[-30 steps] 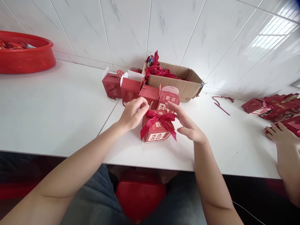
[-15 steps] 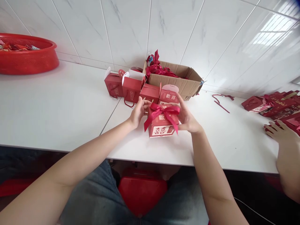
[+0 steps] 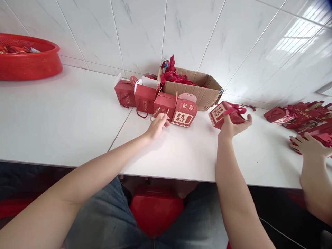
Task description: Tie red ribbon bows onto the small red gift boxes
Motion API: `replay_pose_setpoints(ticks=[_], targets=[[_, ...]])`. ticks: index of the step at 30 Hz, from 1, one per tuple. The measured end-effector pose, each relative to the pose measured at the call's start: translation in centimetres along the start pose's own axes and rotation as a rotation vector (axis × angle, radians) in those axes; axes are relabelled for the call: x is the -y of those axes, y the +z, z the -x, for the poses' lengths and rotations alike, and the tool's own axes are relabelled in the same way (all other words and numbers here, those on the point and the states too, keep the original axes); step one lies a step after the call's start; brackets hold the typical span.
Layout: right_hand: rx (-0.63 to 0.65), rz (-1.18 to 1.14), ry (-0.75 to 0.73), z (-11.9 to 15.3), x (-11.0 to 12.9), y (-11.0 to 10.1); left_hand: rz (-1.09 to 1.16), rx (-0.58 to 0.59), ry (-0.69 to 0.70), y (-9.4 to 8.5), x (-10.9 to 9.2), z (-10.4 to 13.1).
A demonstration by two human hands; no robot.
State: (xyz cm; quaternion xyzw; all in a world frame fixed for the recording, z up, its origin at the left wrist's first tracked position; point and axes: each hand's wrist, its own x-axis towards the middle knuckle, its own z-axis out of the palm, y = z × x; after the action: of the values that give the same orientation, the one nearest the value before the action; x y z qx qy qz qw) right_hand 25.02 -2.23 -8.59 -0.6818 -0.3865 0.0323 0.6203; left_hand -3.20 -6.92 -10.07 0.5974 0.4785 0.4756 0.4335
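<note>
One bowed box (image 3: 218,116): in the right hand (image 3: 231,130), tilted above the table (image 3: 77,116), just right of the carton (image 3: 193,91); whether its base touches the tabletop I cannot tell.
Bow (image 3: 234,109): dark pink ribbon, on top of that box, close to the thumb.
Right hand: closed around the bowed box, thumb on the near side, fingers round its right side.
Left hand (image 3: 156,127): fingers loosely bent, right beside the cord handles (image 3: 156,111) of the third box from the left; whether they pinch or touch a cord I cannot tell.
Row of boxes (image 3: 145,99): four, red, standing close together; the rightmost shows a white printed panel and a raised flap.
Carton: open, by the wall (image 3: 140,31), loose red ribbons (image 3: 178,78) heaped at its left end.
Basket (image 3: 31,66): red, far left, with wrapped pieces inside.
Right edge: more red boxes (image 3: 276,114), and another person's hand (image 3: 311,145) spread over one.
</note>
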Motion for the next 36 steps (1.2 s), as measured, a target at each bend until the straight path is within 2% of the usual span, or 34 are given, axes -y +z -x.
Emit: replay_pose_setpoints(ticks=[3,5,7,9,11,12,14,16,18,20,22,25,36], targets=[[-0.124,0.117,0.249,0.3,-0.5,0.8,-0.136,0.047,0.113,-0.2,0.4,0.3],[-0.135,0.204,0.248,0.9,-0.3,1.1,-0.222,0.077,0.15,-0.3,0.5,0.4],[-0.142,0.254,0.106,1.8,0.2,1.2,-0.278,0.098,0.172,-0.3,0.5,0.5],[-0.102,0.237,-0.13,3.0,0.7,1.3,-0.306,0.112,0.193,-0.3,0.4,0.6],[0.029,0.157,-0.327,4.2,1.0,1.7,-0.311,0.121,0.204,-0.1,0.3,0.7],[0.128,0.11,-0.359,4.6,1.0,2.0,-0.31,0.123,0.205,-0.1,0.3,0.7],[0.322,0.064,-0.249,5.0,0.8,2.7,-0.306,0.129,0.201,0.0,0.2,0.8],[0.396,0.102,-0.021,4.5,0.1,3.2,-0.309,0.135,0.186,0.0,0.3,0.8],[0.323,0.171,0.127,3.2,-0.8,3.3,-0.318,0.134,0.173,0.0,0.5,0.8],[0.23,0.212,0.192,1.8,-1.9,2.9,-0.338,0.13,0.168,0.0,0.8,0.6],[0.217,0.221,0.214,0.8,-2.6,2.4,-0.381,0.135,0.17,0.0,1.0,0.5],[0.281,0.212,0.197,0.6,-3.1,1.9,-0.481,0.157,0.177,0.2,1.1,0.5],[0.357,0.184,0.168,2.0,-1.9,1.9,-0.622,0.19,0.167,0.6,1.3,0.6]])
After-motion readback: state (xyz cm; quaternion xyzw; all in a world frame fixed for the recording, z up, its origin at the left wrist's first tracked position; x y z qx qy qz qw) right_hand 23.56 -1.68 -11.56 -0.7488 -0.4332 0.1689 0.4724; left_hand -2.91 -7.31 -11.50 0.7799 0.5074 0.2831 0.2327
